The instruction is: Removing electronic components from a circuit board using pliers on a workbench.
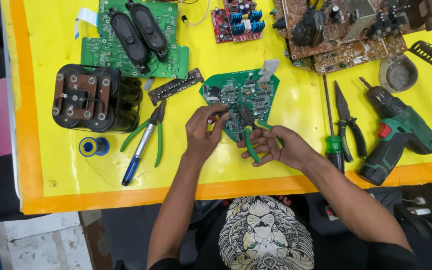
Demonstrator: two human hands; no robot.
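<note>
A green triangular circuit board (pixel 248 95) lies on the yellow table (pixel 286 165). My left hand (pixel 203 131) rests on the board's left edge, its fingers pinched on a small red part (pixel 211 120). My right hand (pixel 278 146) grips green-handled pliers (pixel 250 131), whose dark jaws point up onto the board's lower middle. Both hands are close together over the board's near corner.
A second pair of green pliers (pixel 148 131) and a blue-handled tool (pixel 137 155) lie left. A solder spool (pixel 93 146), black capacitor block (pixel 93 97), speaker board (pixel 136 37), brown boards (pixel 346 30), cordless drill (pixel 398 132), screwdriver (pixel 332 130) and black pliers (pixel 348 122) surround it.
</note>
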